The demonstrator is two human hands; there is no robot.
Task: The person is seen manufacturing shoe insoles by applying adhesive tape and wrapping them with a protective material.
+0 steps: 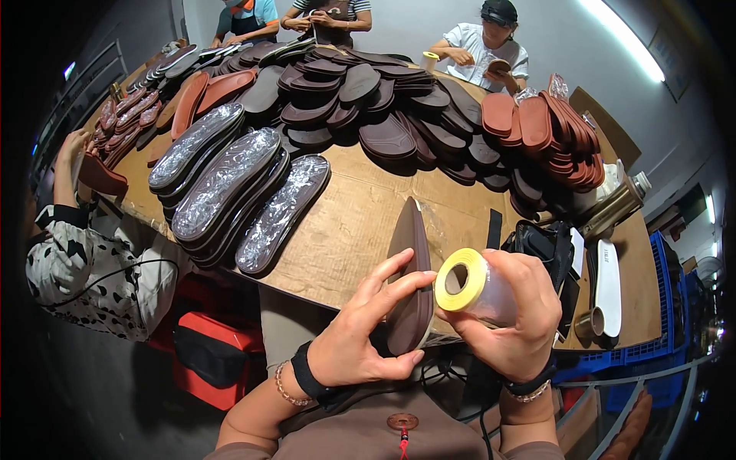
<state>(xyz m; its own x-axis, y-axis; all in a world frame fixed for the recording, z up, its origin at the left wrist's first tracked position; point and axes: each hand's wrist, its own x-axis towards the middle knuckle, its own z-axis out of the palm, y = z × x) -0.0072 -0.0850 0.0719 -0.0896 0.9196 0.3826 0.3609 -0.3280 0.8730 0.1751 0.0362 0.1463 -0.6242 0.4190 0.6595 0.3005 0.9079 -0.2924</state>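
A dark brown shoe sole (pixel 409 234) stands on edge in front of me, over the near edge of the table. My left hand (pixel 360 326) grips it between the fingers and the thumb. My right hand (pixel 529 310) is wrapped round a roll of clear film (pixel 497 295) with a yellow end. The yellow end faces the sole, close by my left fingertips; whether film runs from roll to sole I cannot tell. To the left lie stacks of brown soles covered in clear film (pixel 228 180).
A large heap of dark brown soles (pixel 360 84) covers the table's (pixel 337 253) far side. Reddish-brown soles (pixel 534 123) are stacked at the right, near a metal cylinder (pixel 613 207), a black bag (pixel 533 245) and a white sole (pixel 608 284). Co-workers (pixel 491 50) are around the table.
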